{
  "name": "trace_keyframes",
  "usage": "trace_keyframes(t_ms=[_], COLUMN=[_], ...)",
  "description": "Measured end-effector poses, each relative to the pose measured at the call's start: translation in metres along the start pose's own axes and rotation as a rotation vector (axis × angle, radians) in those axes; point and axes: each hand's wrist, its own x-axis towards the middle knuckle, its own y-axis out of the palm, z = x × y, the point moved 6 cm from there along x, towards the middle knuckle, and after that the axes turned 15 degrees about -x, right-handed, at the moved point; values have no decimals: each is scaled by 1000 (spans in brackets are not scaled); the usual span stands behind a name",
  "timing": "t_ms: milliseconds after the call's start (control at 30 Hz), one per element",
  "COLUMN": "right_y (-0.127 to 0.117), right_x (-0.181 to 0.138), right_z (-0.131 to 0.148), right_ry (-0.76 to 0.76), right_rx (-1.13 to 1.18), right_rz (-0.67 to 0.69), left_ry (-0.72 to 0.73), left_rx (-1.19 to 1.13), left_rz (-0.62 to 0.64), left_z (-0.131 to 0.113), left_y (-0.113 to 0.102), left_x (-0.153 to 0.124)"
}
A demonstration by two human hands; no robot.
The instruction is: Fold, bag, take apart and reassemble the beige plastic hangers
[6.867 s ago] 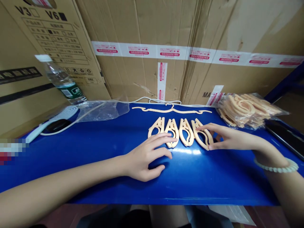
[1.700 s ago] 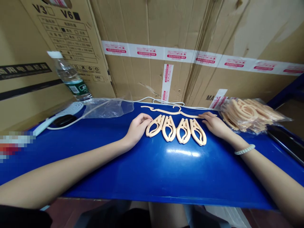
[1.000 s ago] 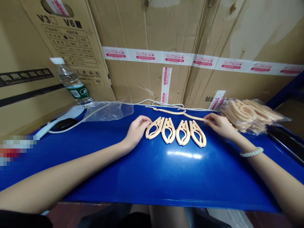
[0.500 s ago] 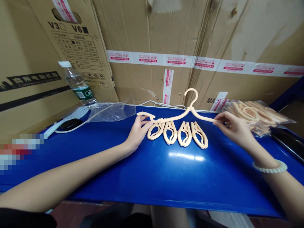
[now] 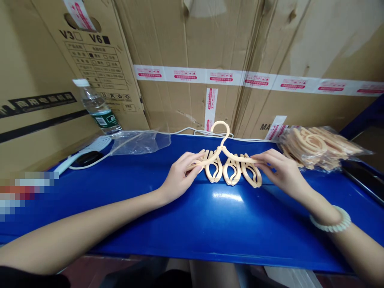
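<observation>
A peach plastic hanger (image 5: 221,149) stands upright over a row of several peach clips (image 5: 231,173) lying on the blue table (image 5: 210,224). My left hand (image 5: 180,178) pinches the hanger's left end, fingers closed round it. My right hand (image 5: 279,170) grips the hanger's right end between thumb and fingers. The hanger's hook points up between my hands. The leftmost clip is partly hidden behind my left fingers.
A clear bag of more peach hangers (image 5: 318,146) lies at the right. An empty plastic bag (image 5: 138,141), a white cable (image 5: 192,131), a white device (image 5: 87,149) and a water bottle (image 5: 97,108) sit at the back left. Cardboard boxes (image 5: 240,60) wall the rear.
Both hands took the flat hanger from behind the clips, lifted it upright and brought it forward and down over the row of clips.
</observation>
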Motion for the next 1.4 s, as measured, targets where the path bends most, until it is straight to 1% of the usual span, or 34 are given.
trace_keyframes(t_ms=[67, 133, 200, 267, 367, 467, 567, 633, 733, 800, 833, 900, 1033, 1133, 1267, 1333, 1400], right_y=[-2, -2, -2, -3, -4, -6, -4, -3, -5, -8, -9, -7, 6, 8, 8, 12, 18], right_x=[1, -1, -3, -7, -10, -10, -9, -8, -7, -6, -5, -5, -6, -7, -7, -7, -7], right_z=[4, 7, 8, 8, 9, 11, 11, 11, 11, 7, 4, -3, -17, -27, -32, -29, -22], right_ry=[-64, -104, -93, -49, -3, -19, -27, -1, 59, 124, 164, 250, 378, 452, 499, 510, 531], right_rx=[-123, -286, -436, -543, -625, -612, -509, -401, -193, -59, 9, 157, 412, 475, 524, 602, 723], right_rz=[-15, -1, 30, 53, 58, 33, 23, 3, -85, -153, -164, -134, -6, 3, 12, 41, 60], left_ry=[-2, -20, -49, -80, -112, -113, -104, -92, -85, -102, -116, -141, -193, -240, -275, -303, -328], left_rx=[-3, -22, -43, -55, -70, -69, -56, -52, -65, -88, -102, -133, -249, -352, -477, -532, -551], left_rz=[-46, -57, -66, -85, -104, -103, -102, -113, -134, -140, -139, -139, -172, -222, -300, -277, -223], left_z=[2, 5, 7, 9, 10, 9, 8, 8, 8, 9, 10, 12, 16, 20, 25, 25, 24], left_y=[-3, -4, -4, -5, -6, -5, -5, -6, -8, -9, -9, -9, -10, -12, -15, -12, -7], left_x=[0, 0, 0, 0, 0, 0, 0, 1, 1, 0, 0, 0, 1, 3, 4, 3, 2])
